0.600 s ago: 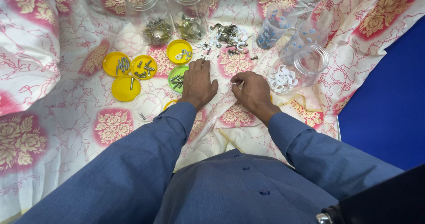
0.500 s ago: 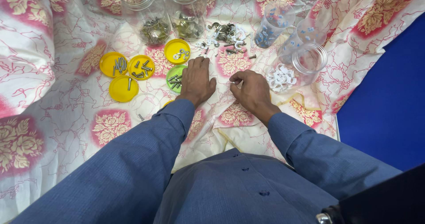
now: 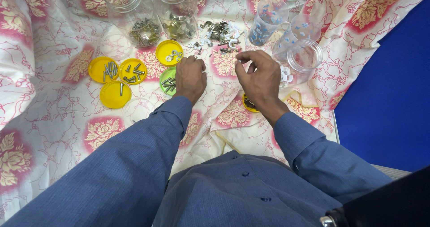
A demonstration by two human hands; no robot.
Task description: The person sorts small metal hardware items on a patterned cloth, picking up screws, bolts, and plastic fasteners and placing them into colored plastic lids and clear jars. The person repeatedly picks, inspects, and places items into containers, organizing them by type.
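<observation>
Yellow lids: five; green lid: one; two hands beside.

My sleeves matt blue woven cloth; floral sheet soft, creased fabric; yellow lids glossy plastic; screws dull metal; jars clear, shiny plastic.

A cream cloth printed with pink squares, gold flowers and thin red vine lines covers the whole bench, lying in soft folds and wrinkles. At the right the cloth ends along a pale bench edge, and beyond it lies a plain deep blue surface. The light is even and soft, with only faint shadows in the creases.
</observation>
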